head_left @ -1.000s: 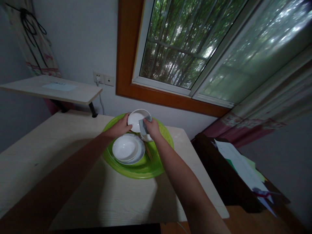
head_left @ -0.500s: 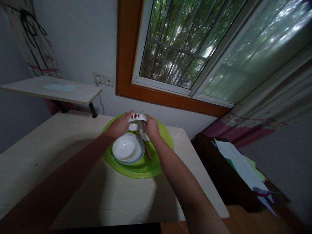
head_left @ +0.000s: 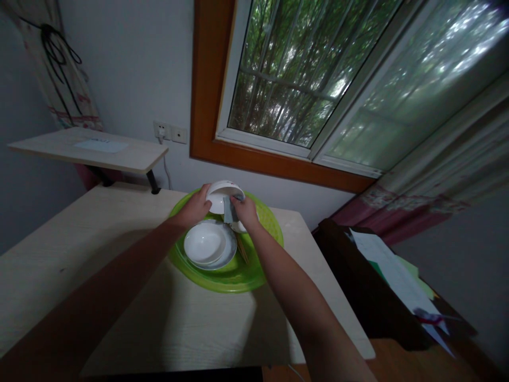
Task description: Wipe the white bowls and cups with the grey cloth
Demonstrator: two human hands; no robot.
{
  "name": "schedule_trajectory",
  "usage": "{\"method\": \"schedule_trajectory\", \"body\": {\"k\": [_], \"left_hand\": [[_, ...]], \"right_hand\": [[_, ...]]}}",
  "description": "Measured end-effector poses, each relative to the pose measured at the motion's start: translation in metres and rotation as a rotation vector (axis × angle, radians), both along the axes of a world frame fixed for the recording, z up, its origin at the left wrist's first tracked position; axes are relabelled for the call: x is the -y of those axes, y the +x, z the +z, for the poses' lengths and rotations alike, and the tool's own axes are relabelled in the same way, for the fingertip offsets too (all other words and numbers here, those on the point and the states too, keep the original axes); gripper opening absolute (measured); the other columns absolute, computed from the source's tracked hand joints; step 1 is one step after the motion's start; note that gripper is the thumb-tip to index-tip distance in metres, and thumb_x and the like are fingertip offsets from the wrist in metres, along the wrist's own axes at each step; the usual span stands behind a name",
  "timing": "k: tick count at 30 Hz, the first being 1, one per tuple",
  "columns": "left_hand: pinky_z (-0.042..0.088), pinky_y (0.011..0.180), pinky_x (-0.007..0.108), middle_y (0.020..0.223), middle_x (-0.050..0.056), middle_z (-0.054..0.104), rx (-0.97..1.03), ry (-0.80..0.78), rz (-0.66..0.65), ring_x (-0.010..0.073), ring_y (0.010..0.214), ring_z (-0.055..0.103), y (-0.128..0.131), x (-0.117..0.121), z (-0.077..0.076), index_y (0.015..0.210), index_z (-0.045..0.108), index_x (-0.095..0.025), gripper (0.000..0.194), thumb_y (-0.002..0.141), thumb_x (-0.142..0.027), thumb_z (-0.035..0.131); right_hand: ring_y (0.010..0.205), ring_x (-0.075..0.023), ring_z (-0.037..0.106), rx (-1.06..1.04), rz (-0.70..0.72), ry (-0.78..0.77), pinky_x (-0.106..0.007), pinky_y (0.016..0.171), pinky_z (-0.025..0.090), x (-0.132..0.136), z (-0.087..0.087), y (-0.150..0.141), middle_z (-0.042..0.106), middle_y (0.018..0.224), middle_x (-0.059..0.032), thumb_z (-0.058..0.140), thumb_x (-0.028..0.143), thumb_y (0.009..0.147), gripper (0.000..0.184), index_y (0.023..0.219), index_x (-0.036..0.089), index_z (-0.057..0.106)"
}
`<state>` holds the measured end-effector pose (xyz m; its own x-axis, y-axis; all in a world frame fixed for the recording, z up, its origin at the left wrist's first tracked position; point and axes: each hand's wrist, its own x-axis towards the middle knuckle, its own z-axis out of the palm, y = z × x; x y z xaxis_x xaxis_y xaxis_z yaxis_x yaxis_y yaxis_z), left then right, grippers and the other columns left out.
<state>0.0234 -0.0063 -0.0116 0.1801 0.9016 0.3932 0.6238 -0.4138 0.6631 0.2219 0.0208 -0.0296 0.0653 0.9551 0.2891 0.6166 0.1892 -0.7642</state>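
Observation:
My left hand is closed on the left rim of a white bowl, held tilted above the far part of a green basin. A grey cloth is pinched in my right hand and hangs at the bowl's right inner side. Below, in the basin, a second white bowl rests on a plate. Beside them lie chopsticks, and another white dish is partly hidden behind my right hand.
The basin stands on a pale wooden table. At the table's back left is a raised shelf with a paper on it. A window is beyond, and a dark cabinet holding papers stands to the right.
The held bowl has turned so its inside faces me, where its patterned outside showed before. The cloth in my right hand has come round into view inside the bowl's rim.

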Motion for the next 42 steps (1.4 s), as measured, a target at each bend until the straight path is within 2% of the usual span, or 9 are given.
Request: {"method": "schedule_trajectory", "body": {"k": [6, 9, 15, 20, 24, 29, 34, 38, 42], "left_hand": [[0.042, 0.109, 0.036, 0.135, 0.012, 0.061, -0.242, 0.032, 0.005, 0.0222, 0.122, 0.059, 0.004, 0.009, 0.003, 0.143, 0.042, -0.017, 0.06, 0.084, -0.008, 0.043], [0.039, 0.112, 0.035, 0.142, 0.013, 0.056, -0.279, 0.052, 0.022, 0.0218, 0.128, 0.055, 0.004, 0.009, 0.002, 0.146, 0.041, -0.016, 0.061, 0.085, -0.009, 0.043], [0.042, 0.111, 0.036, 0.142, 0.014, 0.055, -0.092, 0.098, 0.084, 0.0228, 0.126, 0.057, 0.002, 0.001, 0.001, 0.147, 0.038, -0.015, 0.061, 0.088, -0.02, 0.052], [0.057, 0.079, 0.031, 0.122, 0.013, 0.067, 0.056, -0.122, 0.05, 0.0212, 0.092, 0.07, 0.006, 0.001, -0.004, 0.133, 0.049, -0.016, 0.051, 0.084, -0.028, 0.059], [0.057, 0.068, 0.028, 0.121, 0.014, 0.065, 0.1, -0.209, 0.046, 0.0188, 0.086, 0.069, 0.005, 0.0, -0.005, 0.131, 0.047, -0.014, 0.049, 0.082, -0.015, 0.049], [0.05, 0.096, 0.034, 0.12, 0.013, 0.067, -0.149, -0.044, 0.073, 0.0227, 0.107, 0.065, 0.001, 0.002, 0.002, 0.13, 0.051, -0.015, 0.047, 0.083, -0.011, 0.045], [0.046, 0.101, 0.035, 0.123, 0.013, 0.067, -0.3, -0.011, 0.081, 0.0237, 0.112, 0.064, 0.003, 0.01, 0.005, 0.136, 0.05, -0.017, 0.052, 0.084, -0.011, 0.046], [0.043, 0.106, 0.037, 0.137, 0.015, 0.059, -0.264, 0.039, 0.1, 0.0237, 0.12, 0.06, 0.003, 0.011, 0.006, 0.148, 0.039, -0.017, 0.061, 0.087, -0.012, 0.044], [0.044, 0.107, 0.036, 0.139, 0.013, 0.058, -0.098, 0.056, 0.124, 0.0242, 0.122, 0.059, 0.004, 0.009, 0.007, 0.149, 0.035, -0.017, 0.064, 0.088, -0.024, 0.053]], "right_hand": [[0.099, -0.023, 0.068, 0.491, 0.024, 0.129, -0.03, 0.091, 0.048, 0.018, 0.024, 0.004, 0.072, 0.112, -0.0112, 0.05, 0.02, 0.092, 0.038, 0.128, 0.019, 0.061], [0.099, -0.0242, 0.068, 0.577, 0.024, 0.118, -0.031, 0.092, 0.047, 0.022, 0.03, 0.001, 0.071, 0.114, -0.0131, 0.051, 0.019, 0.091, 0.043, 0.133, 0.018, 0.057], [0.093, -0.0203, 0.068, 0.205, -0.071, 0.061, -0.027, 0.085, 0.049, 0.007, 0.018, -0.001, 0.075, 0.101, -0.0093, 0.049, 0.027, 0.092, 0.028, 0.104, 0.016, 0.072], [0.077, -0.018, 0.068, -0.184, 0.011, -0.113, -0.025, 0.071, 0.051, -0.007, -0.005, -0.003, 0.075, 0.084, -0.0052, 0.057, 0.033, 0.085, 0.028, 0.092, 0.012, 0.073], [0.08, -0.0187, 0.069, -0.066, 0.02, -0.118, -0.026, 0.073, 0.051, -0.003, -0.004, -0.005, 0.075, 0.087, -0.0074, 0.06, 0.029, 0.085, 0.023, 0.088, 0.012, 0.074], [0.095, -0.0214, 0.07, 0.249, -0.03, 0.027, -0.027, 0.085, 0.049, 0.007, 0.011, -0.002, 0.075, 0.102, -0.0105, 0.057, 0.028, 0.091, 0.024, 0.106, 0.015, 0.072], [0.098, -0.0225, 0.068, 0.454, 0.015, 0.118, -0.029, 0.091, 0.048, 0.014, 0.02, -0.001, 0.073, 0.109, -0.0115, 0.053, 0.017, 0.09, 0.035, 0.122, 0.017, 0.065], [0.098, -0.0217, 0.068, 0.365, 0.007, 0.145, -0.028, 0.09, 0.047, 0.012, 0.02, -0.003, 0.073, 0.109, -0.0108, 0.052, 0.015, 0.087, 0.033, 0.117, 0.017, 0.068], [0.087, -0.0199, 0.068, -0.023, -0.028, 0.032, -0.026, 0.077, 0.05, -0.001, 0.006, -0.006, 0.075, 0.095, -0.0077, 0.055, 0.031, 0.088, 0.026, 0.097, 0.015, 0.073]]}}
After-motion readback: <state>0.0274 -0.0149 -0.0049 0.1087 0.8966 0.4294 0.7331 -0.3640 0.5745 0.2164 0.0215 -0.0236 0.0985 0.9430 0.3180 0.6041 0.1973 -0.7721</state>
